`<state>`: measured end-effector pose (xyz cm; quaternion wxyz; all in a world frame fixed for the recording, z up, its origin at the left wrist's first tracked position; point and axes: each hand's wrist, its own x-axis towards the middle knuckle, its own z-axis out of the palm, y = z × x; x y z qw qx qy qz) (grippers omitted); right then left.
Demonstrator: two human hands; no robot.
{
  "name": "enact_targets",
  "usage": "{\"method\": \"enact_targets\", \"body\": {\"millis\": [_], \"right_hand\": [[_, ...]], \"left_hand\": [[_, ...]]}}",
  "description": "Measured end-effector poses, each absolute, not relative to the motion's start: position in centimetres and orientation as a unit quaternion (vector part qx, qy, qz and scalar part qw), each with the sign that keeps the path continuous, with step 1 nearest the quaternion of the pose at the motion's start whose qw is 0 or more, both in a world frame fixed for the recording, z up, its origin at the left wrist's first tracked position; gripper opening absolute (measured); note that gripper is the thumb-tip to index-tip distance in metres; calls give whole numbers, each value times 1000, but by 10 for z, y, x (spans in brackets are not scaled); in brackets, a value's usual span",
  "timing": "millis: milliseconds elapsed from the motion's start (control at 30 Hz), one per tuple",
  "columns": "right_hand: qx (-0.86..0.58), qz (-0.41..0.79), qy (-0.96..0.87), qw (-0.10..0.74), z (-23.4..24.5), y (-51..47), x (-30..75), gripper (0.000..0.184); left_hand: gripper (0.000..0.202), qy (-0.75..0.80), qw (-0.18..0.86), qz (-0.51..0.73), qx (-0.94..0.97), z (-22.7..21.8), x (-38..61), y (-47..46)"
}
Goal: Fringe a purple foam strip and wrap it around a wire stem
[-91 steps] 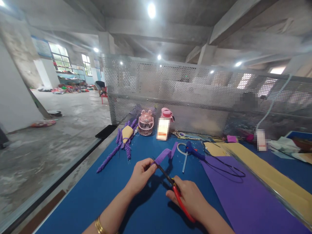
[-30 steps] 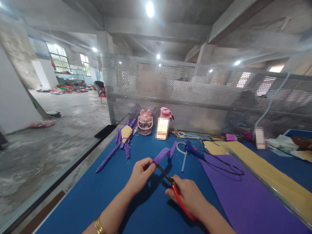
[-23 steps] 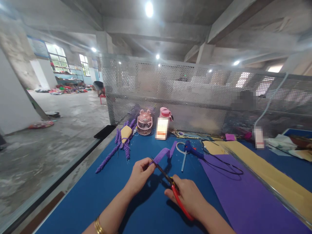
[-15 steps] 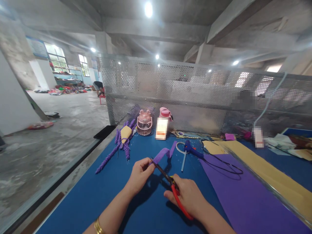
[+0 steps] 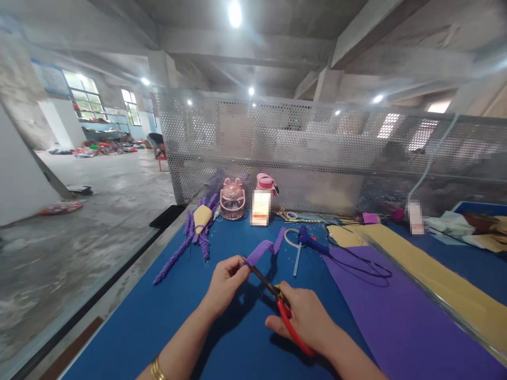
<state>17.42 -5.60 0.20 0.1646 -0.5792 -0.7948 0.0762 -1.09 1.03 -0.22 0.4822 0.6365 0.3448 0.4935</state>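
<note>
Left hand [image 5: 226, 285]: thumb and fingers pinch the near end of a purple strip [image 5: 260, 252]
Right hand [image 5: 304, 315]: wraps around the red-handled scissors [image 5: 291, 330]
Scissors: blade tips are at the strip, beside the left thumb
Purple strip: curls over the blue desk [image 5: 158, 332], near the blue glue gun [image 5: 312, 241]

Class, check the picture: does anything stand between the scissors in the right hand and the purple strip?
Nothing visible does. The right hand holds the scissors, and their blades reach the purple strip right where the left hand pinches it. The blue-handled tool lies farther right, out of the way.
</note>
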Motion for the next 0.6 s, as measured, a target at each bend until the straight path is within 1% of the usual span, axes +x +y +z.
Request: {"method": "enact_targets", "body": {"millis": [167,467,600], "right_hand": [[-583,73,-792,164,4,-55,172,34],[-580,31,-799,158,-6,-53,174,34],[-577,24,-798,172,-11,-52,175,35]], "left_hand": [[31,349,497,496,621,0,-10,9],[29,350,486,506,621,1,-8,8],[29,352,487,498,625,0,-9,8]]}}
